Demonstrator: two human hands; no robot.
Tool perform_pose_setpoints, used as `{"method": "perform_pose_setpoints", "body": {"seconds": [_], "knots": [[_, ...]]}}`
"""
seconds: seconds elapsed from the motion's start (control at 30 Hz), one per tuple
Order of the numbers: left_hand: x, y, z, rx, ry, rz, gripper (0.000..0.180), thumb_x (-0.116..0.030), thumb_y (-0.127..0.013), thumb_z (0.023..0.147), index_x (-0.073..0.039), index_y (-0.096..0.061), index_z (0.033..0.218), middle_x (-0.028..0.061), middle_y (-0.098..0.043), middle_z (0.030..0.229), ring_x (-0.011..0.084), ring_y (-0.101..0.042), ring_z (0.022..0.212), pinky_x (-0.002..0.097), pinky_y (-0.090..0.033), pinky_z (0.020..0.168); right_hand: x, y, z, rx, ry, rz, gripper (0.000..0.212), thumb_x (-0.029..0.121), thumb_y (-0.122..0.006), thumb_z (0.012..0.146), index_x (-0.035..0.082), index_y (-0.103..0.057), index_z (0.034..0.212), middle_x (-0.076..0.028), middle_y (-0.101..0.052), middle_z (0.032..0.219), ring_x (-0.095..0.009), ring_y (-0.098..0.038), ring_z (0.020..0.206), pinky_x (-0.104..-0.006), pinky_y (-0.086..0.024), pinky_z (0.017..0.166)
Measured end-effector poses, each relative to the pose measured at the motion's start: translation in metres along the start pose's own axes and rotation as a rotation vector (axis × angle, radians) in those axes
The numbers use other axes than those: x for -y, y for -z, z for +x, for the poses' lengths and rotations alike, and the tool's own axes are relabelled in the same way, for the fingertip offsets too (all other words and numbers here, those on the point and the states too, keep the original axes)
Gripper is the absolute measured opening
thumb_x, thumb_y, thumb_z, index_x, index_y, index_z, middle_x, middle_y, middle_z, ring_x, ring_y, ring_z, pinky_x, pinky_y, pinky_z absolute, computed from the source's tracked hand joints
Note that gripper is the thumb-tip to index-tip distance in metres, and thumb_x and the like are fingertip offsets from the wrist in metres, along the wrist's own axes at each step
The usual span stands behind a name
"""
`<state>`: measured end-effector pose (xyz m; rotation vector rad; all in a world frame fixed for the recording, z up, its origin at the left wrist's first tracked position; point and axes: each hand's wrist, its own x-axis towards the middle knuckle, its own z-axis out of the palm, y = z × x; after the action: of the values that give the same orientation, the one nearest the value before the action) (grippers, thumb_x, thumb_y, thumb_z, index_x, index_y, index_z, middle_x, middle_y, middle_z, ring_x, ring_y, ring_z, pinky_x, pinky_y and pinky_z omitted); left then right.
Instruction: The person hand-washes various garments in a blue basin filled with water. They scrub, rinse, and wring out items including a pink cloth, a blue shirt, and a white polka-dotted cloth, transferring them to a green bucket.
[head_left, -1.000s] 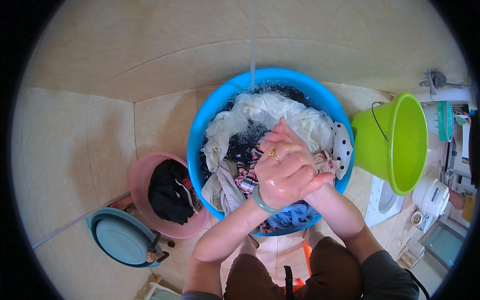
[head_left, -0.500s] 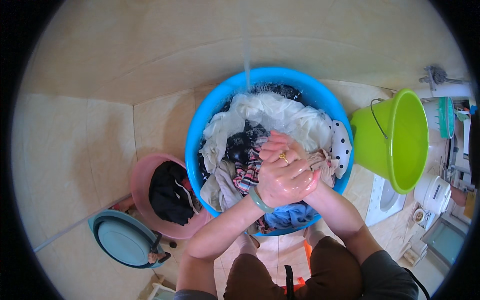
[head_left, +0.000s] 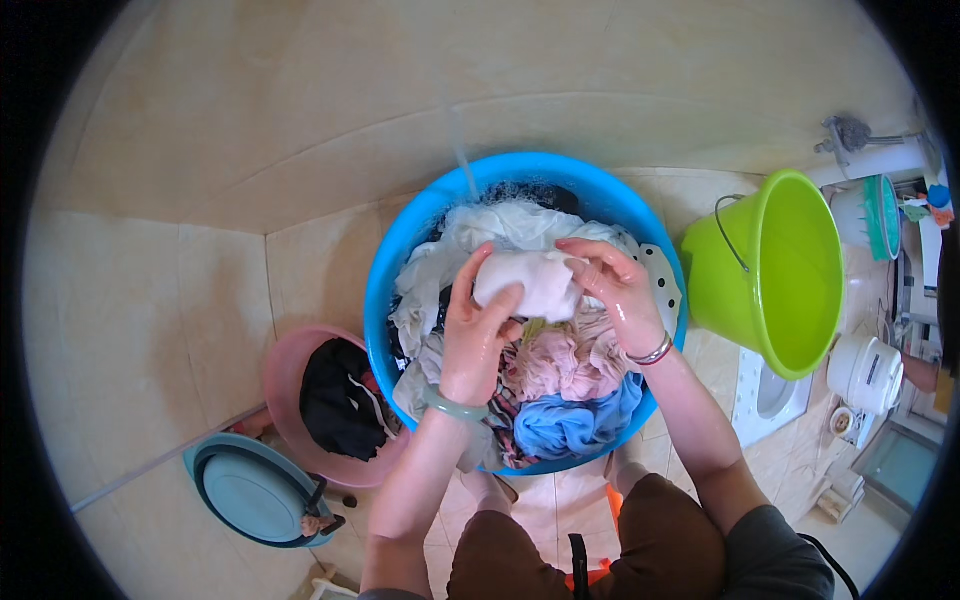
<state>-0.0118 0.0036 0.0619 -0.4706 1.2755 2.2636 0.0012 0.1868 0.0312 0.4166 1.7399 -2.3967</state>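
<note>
My left hand (head_left: 473, 345), with a green bangle at its wrist, and my right hand (head_left: 622, 297), wearing a silver bracelet, hold a small wadded pale pinkish-white cloth (head_left: 540, 284) between them. Fingers and thumbs press on its two ends, above the laundry. Under them a large blue tub (head_left: 380, 300) is heaped with wet clothes. White fabric (head_left: 510, 222) lies toward the far side, a crumpled pink garment (head_left: 560, 362) in the middle and a blue garment (head_left: 580, 422) nearer me. A dotted white piece (head_left: 664, 280) lies against the right rim.
Water (head_left: 464, 165) streams into the tub's far side, by the tiled wall. A green bucket (head_left: 715, 265) stands tilted at the right. On the left are a pink basin (head_left: 282, 400) with dark clothes and a grey-blue basin (head_left: 250, 488).
My hands were clasped together over the tub. Now they have come apart, with the pale cloth showing between them. The pink garment is in fuller view, and the whole view has shifted slightly.
</note>
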Motion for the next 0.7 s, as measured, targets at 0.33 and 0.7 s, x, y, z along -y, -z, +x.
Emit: {"method": "perform_pose_setpoints", "body": {"seconds": [0.33,0.7], "knots": [[-0.019,-0.032,-0.001,0.406,0.179,0.025,0.056,-0.039,-0.053,0.097,-0.001,-0.044,0.137,0.0102,-0.056,0.127,0.0171,-0.051,0.118,0.0315,-0.037,0.102,0.053,0.025,-0.025,-0.218,0.097,0.354,0.023,0.024,-0.060,0.095,0.001,-0.063,0.097,-0.007,-0.063,0.093,-0.013,-0.063,0.079,-0.0244,-0.051,0.068],[0.001,-0.193,-0.007,0.556,-0.336,0.306,0.038,-0.005,-0.069,0.085,-0.006,-0.057,0.120,0.0079,-0.063,0.106,0.0168,-0.059,0.104,0.0305,-0.051,0.087,0.104,0.095,-0.096,-0.321,0.313,0.233,0.052,0.005,-0.066,0.086,0.002,-0.045,0.133,-0.010,-0.055,0.123,-0.018,-0.055,0.111,-0.0324,-0.045,0.095]]}}
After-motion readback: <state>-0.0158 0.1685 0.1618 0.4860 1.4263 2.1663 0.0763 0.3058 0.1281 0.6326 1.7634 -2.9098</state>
